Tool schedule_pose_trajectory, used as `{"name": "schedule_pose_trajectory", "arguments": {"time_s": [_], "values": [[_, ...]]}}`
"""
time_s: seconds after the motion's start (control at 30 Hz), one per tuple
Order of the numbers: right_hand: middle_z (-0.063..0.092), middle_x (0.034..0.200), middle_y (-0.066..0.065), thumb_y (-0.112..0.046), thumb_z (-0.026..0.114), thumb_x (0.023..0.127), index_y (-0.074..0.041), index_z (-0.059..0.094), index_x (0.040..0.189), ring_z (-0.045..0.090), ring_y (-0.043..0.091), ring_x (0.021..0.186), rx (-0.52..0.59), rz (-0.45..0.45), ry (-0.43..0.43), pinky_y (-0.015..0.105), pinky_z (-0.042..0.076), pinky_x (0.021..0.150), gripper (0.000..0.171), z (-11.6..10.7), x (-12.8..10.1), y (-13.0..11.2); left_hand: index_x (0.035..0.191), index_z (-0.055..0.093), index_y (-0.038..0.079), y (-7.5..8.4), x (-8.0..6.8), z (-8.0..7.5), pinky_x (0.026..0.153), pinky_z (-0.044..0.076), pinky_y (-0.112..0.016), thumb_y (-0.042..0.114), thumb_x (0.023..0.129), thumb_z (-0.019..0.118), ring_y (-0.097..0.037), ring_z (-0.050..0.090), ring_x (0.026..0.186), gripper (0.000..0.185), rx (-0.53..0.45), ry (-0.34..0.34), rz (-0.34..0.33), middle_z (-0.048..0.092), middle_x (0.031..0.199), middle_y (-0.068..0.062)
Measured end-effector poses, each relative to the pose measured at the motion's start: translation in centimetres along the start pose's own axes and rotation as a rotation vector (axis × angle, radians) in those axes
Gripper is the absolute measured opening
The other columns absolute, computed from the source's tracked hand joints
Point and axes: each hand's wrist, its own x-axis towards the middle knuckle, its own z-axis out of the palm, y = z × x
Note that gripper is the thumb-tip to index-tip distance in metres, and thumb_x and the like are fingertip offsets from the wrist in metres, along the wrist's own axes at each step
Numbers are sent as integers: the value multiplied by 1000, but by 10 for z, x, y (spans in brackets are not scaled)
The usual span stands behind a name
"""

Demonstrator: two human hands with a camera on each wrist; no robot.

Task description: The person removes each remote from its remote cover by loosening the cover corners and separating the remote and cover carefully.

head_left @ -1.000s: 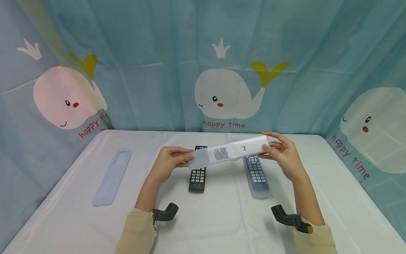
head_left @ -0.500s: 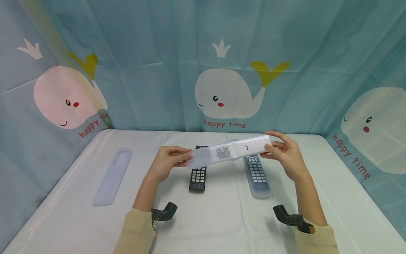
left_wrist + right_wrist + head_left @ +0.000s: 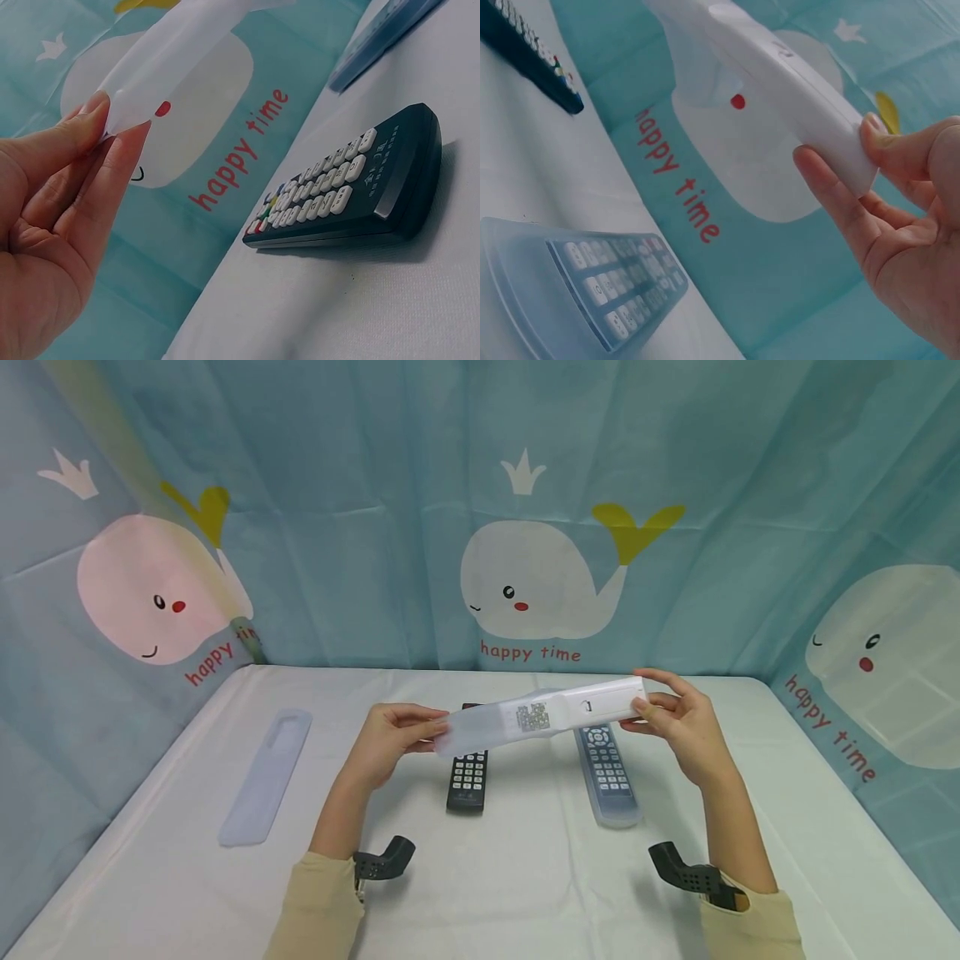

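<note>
**White remote, half in its clear sleeve, held above the bench**

A teal whale-print backdrop (image 3: 360, 527) closes in the scene behind and on both sides. Below it the white-covered bench (image 3: 525, 877) carries three loose things. The longest is an empty translucent sleeve (image 3: 266, 775), lying well apart to the left. A remote in a clear cover (image 3: 607, 772) lies face up to the right of centre, and a smaller black remote (image 3: 468, 772) lies near the middle, its buttons up.

Above those two, clear of the bench, hangs the white remote (image 3: 592, 705), back side up and tilted so its right end is higher. A soft clear sleeve (image 3: 480, 732) covers its left part — a printed code label shows through it.

The right hand (image 3: 678, 727) grips the bare right end of the white remote, thumb on one side and fingers curled round the other. The left hand (image 3: 390, 742) pinches the slack, empty end of the clear sleeve between thumb and fingertips (image 3: 112, 161) — the left wrist view shows the film folded in that pinch, with the black remote on the bench just below.
</note>
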Motion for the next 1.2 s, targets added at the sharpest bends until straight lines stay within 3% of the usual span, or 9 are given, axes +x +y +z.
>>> {"name": "schedule_pose_trajectory", "arguments": {"time_s": [0.2,0.53,1.2], "values": [[75,100,-17,-3,65,104,10,44,150,76,7,84,11,-3,3,25,64,78,52,0,1,0,121,71,-15,0,1,-3,75,64,-24,-4,96,73,-9,73,83,28,14,5,-7,77,107,-11],[74,100,-17,-3,65,104,9,44,151,76,7,83,8,6,29,24,64,77,53,-6,-1,2,122,70,-16,-3,0,-10,75,63,-23,-3,97,72,-6,73,84,28,11,-3,6,78,102,-2],[76,103,-14,-1,67,102,8,48,147,76,10,81,75,-10,30,24,64,76,50,-11,-1,5,121,70,-16,-1,-1,-12,76,63,-24,-3,98,71,-7,73,84,27,23,4,-13,78,103,-5]]}}
